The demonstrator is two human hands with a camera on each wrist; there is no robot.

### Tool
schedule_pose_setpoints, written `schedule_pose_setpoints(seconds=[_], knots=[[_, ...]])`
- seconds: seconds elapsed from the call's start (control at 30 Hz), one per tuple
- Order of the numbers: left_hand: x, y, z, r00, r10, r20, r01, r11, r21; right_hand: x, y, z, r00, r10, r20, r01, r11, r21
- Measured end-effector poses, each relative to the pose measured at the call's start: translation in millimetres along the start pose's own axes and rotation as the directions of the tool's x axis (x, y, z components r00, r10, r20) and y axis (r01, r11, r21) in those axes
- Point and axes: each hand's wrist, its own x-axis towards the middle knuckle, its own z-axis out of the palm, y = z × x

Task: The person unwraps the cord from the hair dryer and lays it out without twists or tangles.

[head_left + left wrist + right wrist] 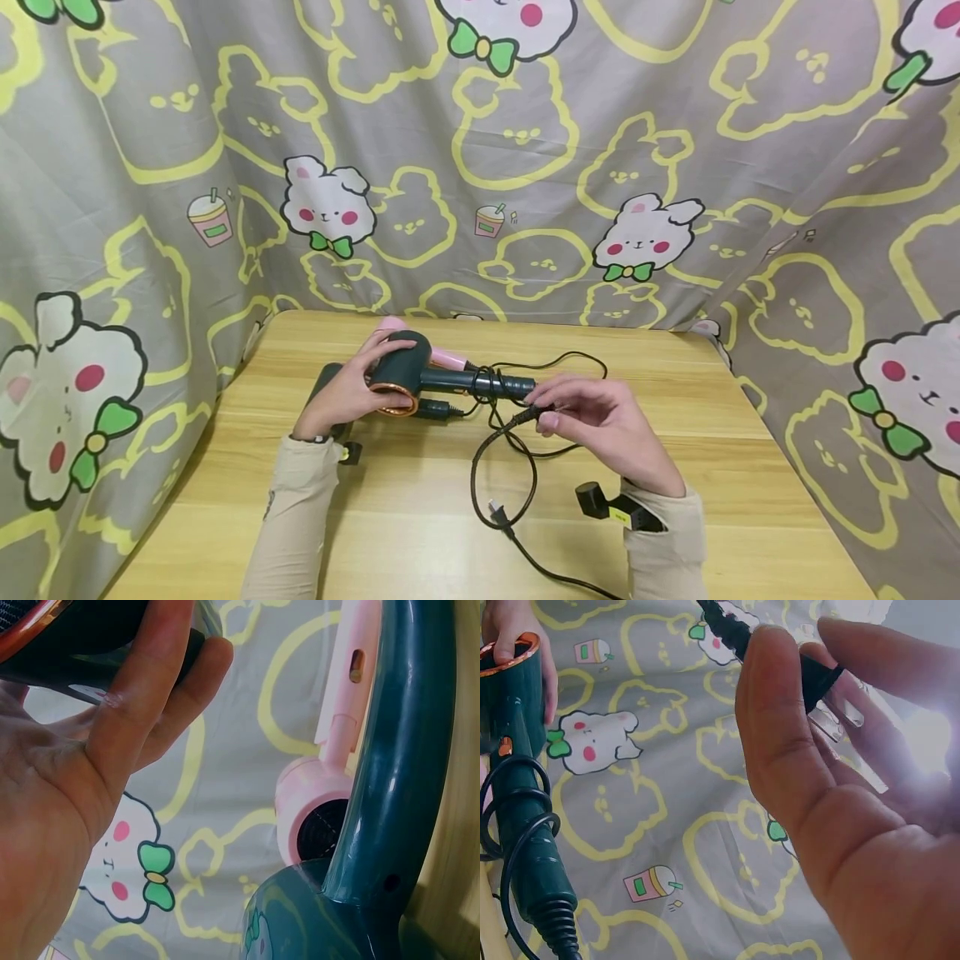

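My left hand (348, 392) grips the head of a dark green hair dryer (405, 360) with a copper-coloured rim, holding it with the handle pointing right. A black cord (525, 796) is wound in several loops round that handle. Between thumb and fingers, my right hand (603, 421) pinches a black plug (816, 681); its metal prongs show in the right wrist view. A loop of cord hangs below this hand. A second dark green hair dryer (401, 765) lies below the held one, partly hidden. Behind them is a pink hair dryer (311, 814).
Another plug (500, 515) lies on the wooden table (420, 533), its cord running off toward the lower right. More black cord (581, 357) curves across the table behind the right hand. A patterned grey curtain (420, 108) stands around the back and sides.
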Motion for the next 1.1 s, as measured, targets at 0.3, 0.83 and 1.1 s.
schedule_pose_setpoints(seconds=[0.3, 0.83, 1.1], knots=[[-1.9, -0.9, -1.7, 1.000, -0.013, -0.005, 0.013, 1.000, -0.027, 3.5, 0.4, 2.3, 0.991, 0.130, 0.012, -0.129, 0.989, -0.073], [-6.7, -2.0, -8.4, 0.998, -0.034, -0.046, 0.034, 0.999, -0.009, 5.4, 21.3, -20.3, 0.967, 0.232, 0.107, -0.229, 0.973, -0.033], [-6.8, -4.2, -9.2, 0.998, -0.033, -0.051, 0.032, 0.999, -0.019, 7.0, 30.6, -32.5, 0.970, 0.237, 0.047, -0.230, 0.965, -0.123]])
